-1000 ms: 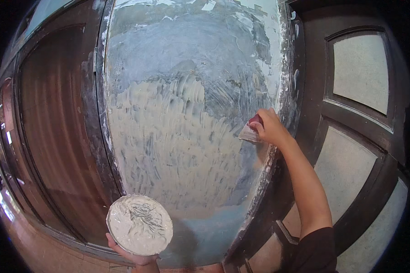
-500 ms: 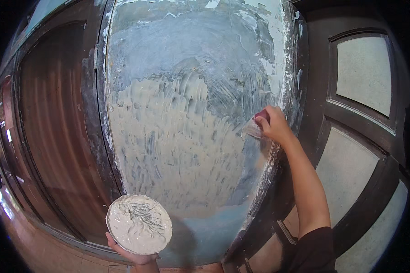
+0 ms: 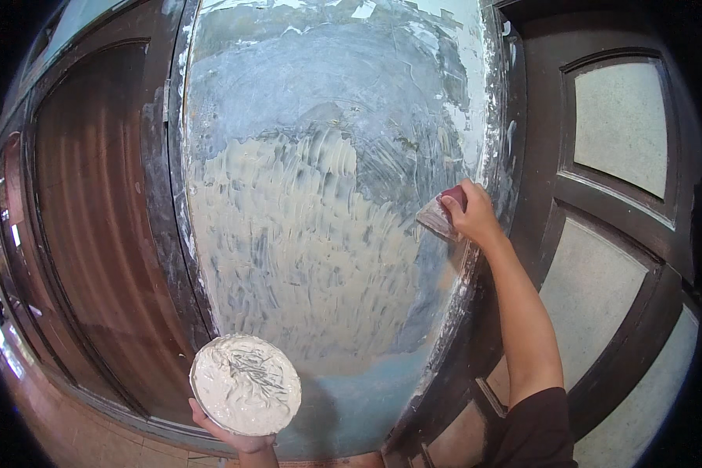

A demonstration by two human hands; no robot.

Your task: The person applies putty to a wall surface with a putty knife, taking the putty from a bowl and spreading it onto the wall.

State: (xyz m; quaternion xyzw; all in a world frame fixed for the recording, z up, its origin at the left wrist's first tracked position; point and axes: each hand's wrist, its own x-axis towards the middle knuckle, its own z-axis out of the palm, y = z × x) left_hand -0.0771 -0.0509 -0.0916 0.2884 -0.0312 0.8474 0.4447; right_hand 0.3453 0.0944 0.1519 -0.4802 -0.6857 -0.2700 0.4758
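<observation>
Closed around the dark red handle of a putty knife [image 3: 441, 218], my right hand [image 3: 474, 212] is at the right side of a wall panel [image 3: 281, 66]. The knife's broad, smeared blade points down and left against the panel, near the edge of the putty coat. My left hand [image 3: 238, 438] supports a round container of putty [image 3: 246, 384] from below at the lower left. That putty is pale cream, with dark furrows across its top. Beige putty [image 3: 312, 273] covers the panel's middle in short upright strokes; bare grey-blue surface shows above and along the right.
A dark wooden frame with a brown panel [image 3: 90, 210] stands at the left. On the right is dark woodwork with pale inset panels [image 3: 622, 129]. Flaking white paint [image 3: 476, 86] runs down the panel's right edge. Tiled floor [image 3: 86, 425] shows at the lower left.
The container in my left hand has shifted slightly right. My right hand and the putty knife have barely moved; the blade now shows more fully and flatter to view.
</observation>
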